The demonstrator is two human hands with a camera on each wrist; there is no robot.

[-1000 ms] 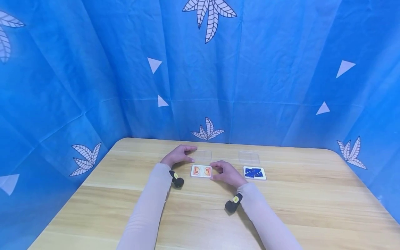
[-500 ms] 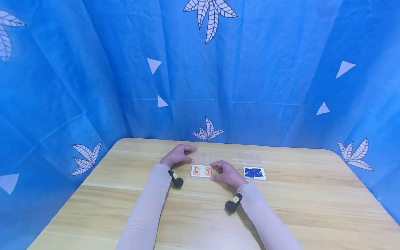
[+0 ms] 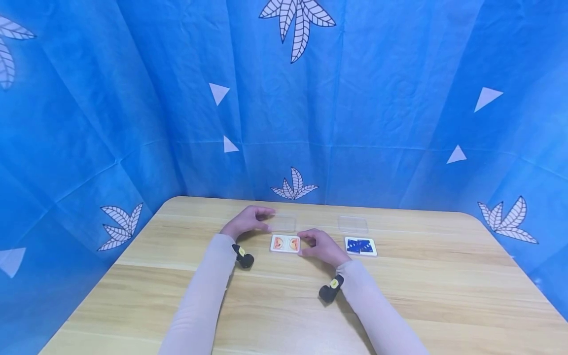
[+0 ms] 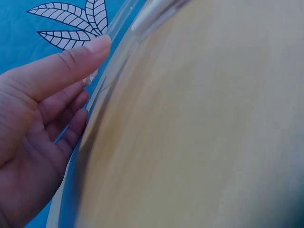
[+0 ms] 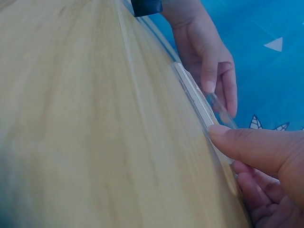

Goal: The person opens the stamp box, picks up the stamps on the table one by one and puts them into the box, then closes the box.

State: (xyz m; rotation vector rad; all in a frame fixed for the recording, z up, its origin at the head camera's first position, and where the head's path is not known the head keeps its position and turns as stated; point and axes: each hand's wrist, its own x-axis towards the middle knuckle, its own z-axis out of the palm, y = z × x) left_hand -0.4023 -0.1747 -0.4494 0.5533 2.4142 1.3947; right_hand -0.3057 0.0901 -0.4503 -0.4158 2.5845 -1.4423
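My left hand pinches the left end of a clear plastic lid, thumb on the near side and fingers on the far side. Just in front of that lid lies a clear case of playing cards, its top showing orange and white pictures. The right hand grips the right end of this case between thumb and fingers. From the right wrist view, the right thumb presses the edge of the card case, and the lid stands out beyond it from the left hand.
To the right, a second case holds dark blue cards on a white stack. Behind it lies another clear lid. The wooden table ends at a blue curtain printed with leaves and triangles.
My left hand has shifted slightly left over the last half second, and the clear lid has moved left with it. The right hand and the card cases stay put.
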